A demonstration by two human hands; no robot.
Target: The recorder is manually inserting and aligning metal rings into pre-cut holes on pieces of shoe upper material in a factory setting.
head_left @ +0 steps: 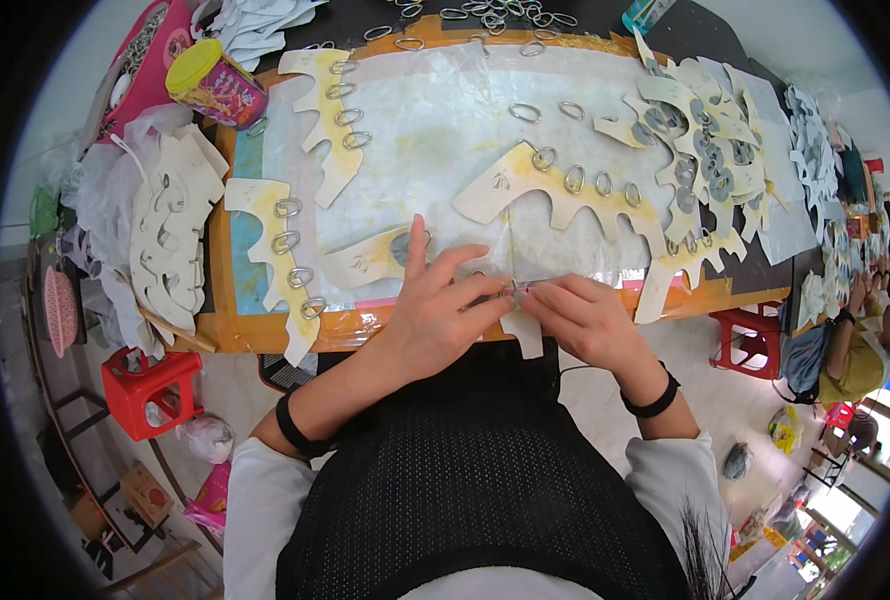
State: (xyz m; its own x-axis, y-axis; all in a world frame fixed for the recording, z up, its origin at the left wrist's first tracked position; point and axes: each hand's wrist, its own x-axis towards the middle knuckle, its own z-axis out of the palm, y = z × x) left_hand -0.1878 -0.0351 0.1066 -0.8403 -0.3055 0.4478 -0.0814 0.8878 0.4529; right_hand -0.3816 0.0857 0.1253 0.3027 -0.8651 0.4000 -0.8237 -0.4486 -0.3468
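Note:
My left hand (440, 312) is closed in a pinch at the near edge of the work surface, with one finger pointing up. Its thumb and fingertips meet at a small metal ring, mostly covered. Opposite it, my right hand (587, 318) pinches a tab of the same cream toothed strip (360, 262), whose left end shows beyond my left hand. A grey patch and part of a ring lie on that strip. Farther right lies another cream toothed strip (505, 188) with several oval rings along its edge. Two more ringed strips (275, 262) (335, 150) lie to the left.
Loose metal rings (525, 112) lie beyond my hands, more at the far edge. Overlapping cream strips with grey patches (710, 150) cover the right side. A yellow-lidded tub (215, 85) and pink basket (150, 70) stand far left. Red stools (150, 392) flank the table.

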